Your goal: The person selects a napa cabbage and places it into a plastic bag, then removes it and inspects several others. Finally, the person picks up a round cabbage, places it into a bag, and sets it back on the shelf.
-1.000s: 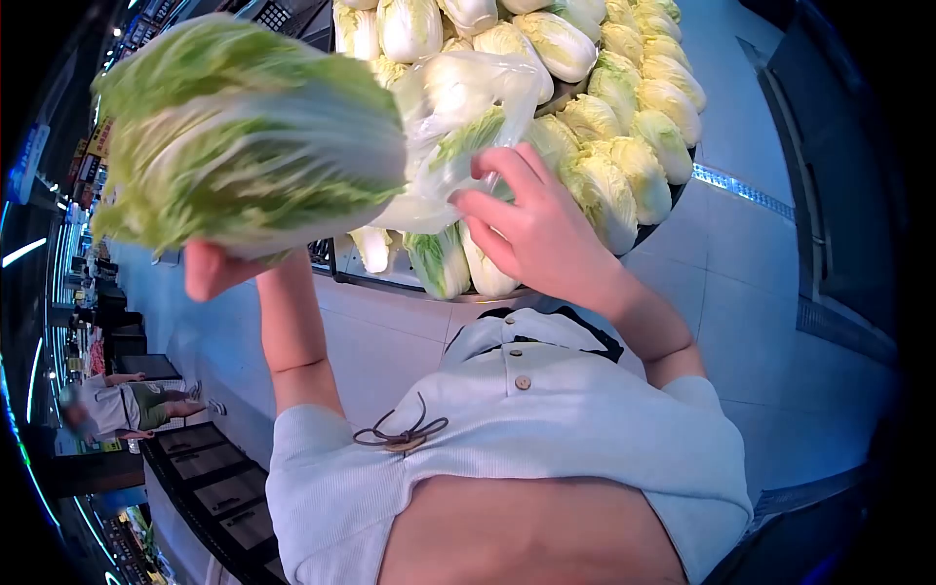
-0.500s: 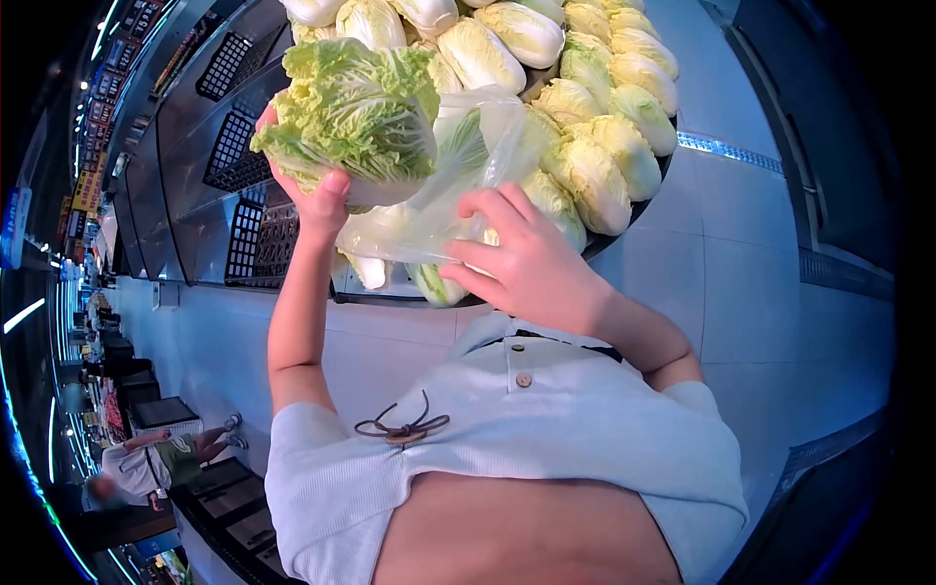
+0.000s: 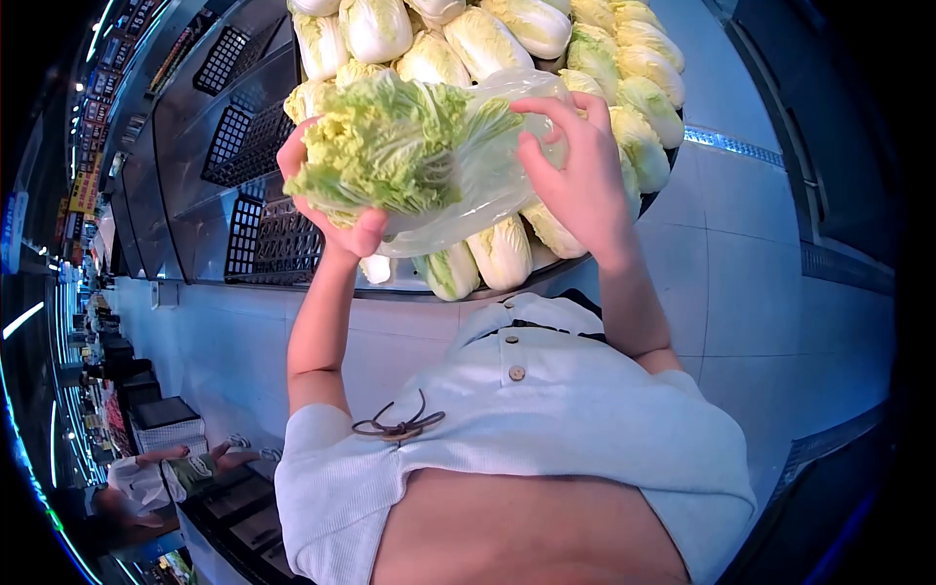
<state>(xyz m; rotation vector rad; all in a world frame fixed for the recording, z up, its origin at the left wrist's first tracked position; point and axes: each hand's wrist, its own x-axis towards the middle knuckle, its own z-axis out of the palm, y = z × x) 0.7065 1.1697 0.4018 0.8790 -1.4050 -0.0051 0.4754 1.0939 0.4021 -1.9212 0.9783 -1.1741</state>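
Observation:
A napa cabbage [image 3: 385,146] with frilly yellow-green leaves is gripped in my left hand [image 3: 336,219], thumb at its near side and fingers around its far left side. The cabbage's right part lies at the mouth of a clear plastic bag [image 3: 478,200], overlapping it. My right hand [image 3: 580,175] has its curled fingers and thumb on the bag's right side, holding the thin film. Pale green leaf shows near the right fingertips, against the film. Both hands are raised over a heap of napa cabbages [image 3: 502,255].
The heaped cabbages fill a dark-rimmed display stand [image 3: 458,296] in front of me. Black plastic crates [image 3: 273,239] sit on shelving at the left. Farther off at lower left, a person [image 3: 146,483] is near dark counters. Tiled floor [image 3: 751,283] runs along the right.
My left hand has brought the cabbage slightly right and nearer the bag. My right hand has risen and moved right, drawing the bag's film outward. The bag now overlaps more of the cabbage.

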